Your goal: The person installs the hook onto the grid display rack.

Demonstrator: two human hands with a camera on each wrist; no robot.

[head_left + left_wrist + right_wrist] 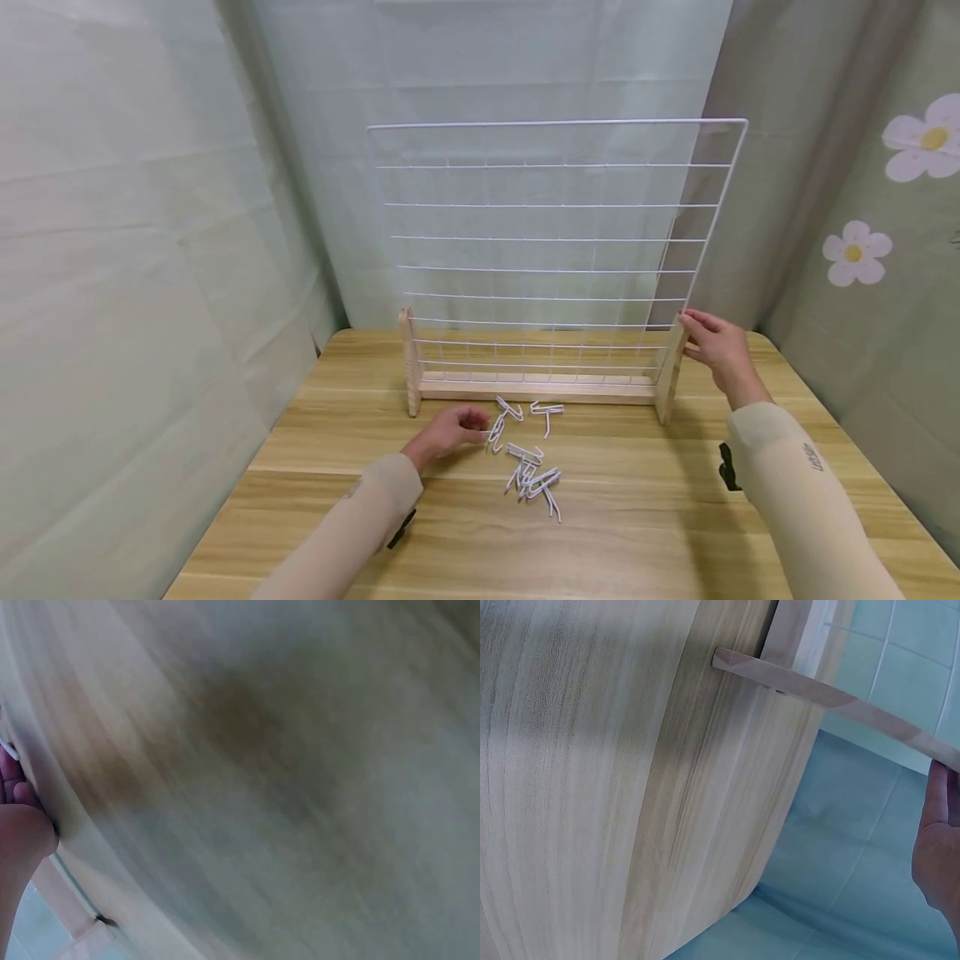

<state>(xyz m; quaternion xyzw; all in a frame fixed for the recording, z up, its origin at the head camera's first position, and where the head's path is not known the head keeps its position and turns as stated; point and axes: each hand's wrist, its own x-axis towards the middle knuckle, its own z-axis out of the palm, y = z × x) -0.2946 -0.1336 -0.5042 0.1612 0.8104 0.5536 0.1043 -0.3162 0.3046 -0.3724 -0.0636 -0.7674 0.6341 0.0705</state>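
Note:
A white wire grid rack (555, 206) stands upright in a wooden base (536, 388) with two side posts. My right hand (716, 346) pinches the top of the right wooden post (670, 375), which also shows in the right wrist view (840, 701). My left hand (450, 431), its fingers curled, is low over the table before the base. At its fingertips is a white grid hook (496, 435), which the thumb and fingers seem to pinch. More white hooks (536, 479) lie loosely heaped to its right, with a separate hook (547, 410) close to the base.
The wood-grain table (615, 533) carries the rack towards its back edge. Pale cloth curtains (165, 250) hang on the left, behind and on the right, the right one with white flowers (857, 253).

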